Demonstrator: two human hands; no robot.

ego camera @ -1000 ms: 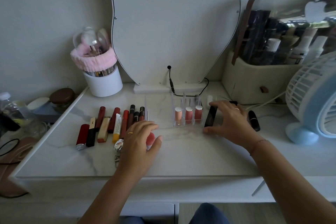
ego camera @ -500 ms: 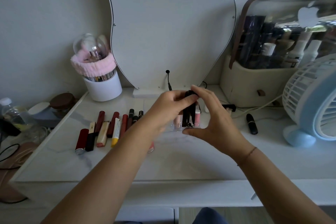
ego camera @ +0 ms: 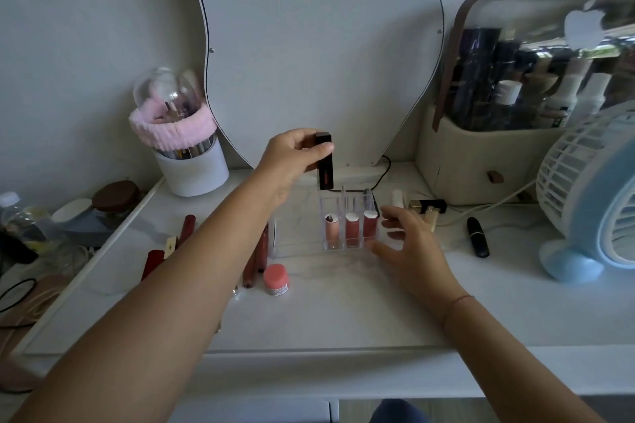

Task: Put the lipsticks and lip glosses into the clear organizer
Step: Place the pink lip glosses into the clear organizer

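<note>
Released from the two-handed hold of half a second ago, the black lip gloss [ego camera: 325, 168] is now hanging from the left hand [ego camera: 292, 158] alone, lifted higher and farther back, while the right hand [ego camera: 410, 251] has dropped away to the clear organizer [ego camera: 357, 203]

Nearest the person, the right hand is holding nothing, its fingers spreading wide and relaxed; the thumb is reaching for the organizer's lower front corner and the fingers are lying beside its right wall, probably bracing the light plastic so it is not sliding during the drop. Just under the left forearm a small pink jar [ego camera: 276, 280] is sitting on the surface [ego camera: 343, 312], and the loose lipsticks [ego camera: 187, 228] are lying in a row beneath and outside that arm, partly hidden by it

Just beyond the right thumb, three pink glosses [ego camera: 352, 230] are standing upright in the organizer's front row. Farther back, the left hand is pinching the black tube near its cap, keeping it vertical with its lower end just above a back compartment, seemingly so it is going straight down into the slot

Outside the right hand a black lipstick [ego camera: 477, 237] is lying on the surface, and past its fingertips a gold-and-black lipstick [ego camera: 427, 206] is waiting too
</note>
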